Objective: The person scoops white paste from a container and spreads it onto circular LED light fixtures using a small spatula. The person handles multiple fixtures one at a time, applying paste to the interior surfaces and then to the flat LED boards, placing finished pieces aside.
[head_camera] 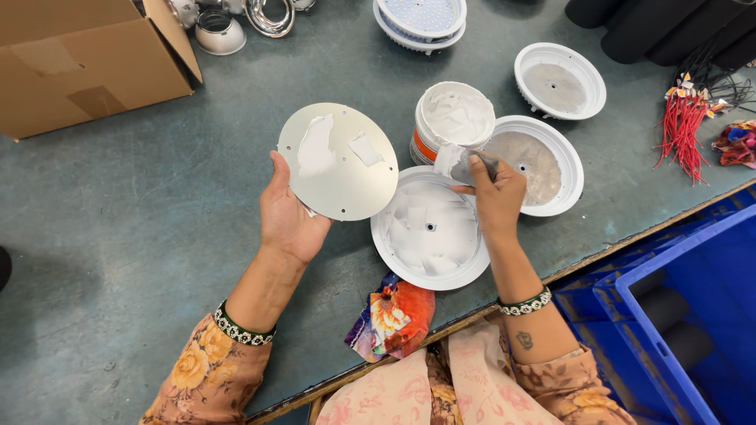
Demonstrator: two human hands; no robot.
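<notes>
My left hand [287, 212] holds a round pale metal disc [339, 161] by its lower edge, tilted up; two smears of white paste sit on its face. My right hand [496, 197] grips a flat spreader [461, 165] loaded with white paste, right next to an open tub of white paste [455, 118]. Below that hand lies a round white lamp housing [429, 228] whose inside is coated with white paste.
Two more white housings [543, 161] [561, 79] lie to the right, and another round lamp part [421, 20] at the top. A cardboard box [79, 59] stands top left. Red wires [681, 130] lie right, a blue crate [685, 315] lower right, a colourful rag [394, 315] at the table edge.
</notes>
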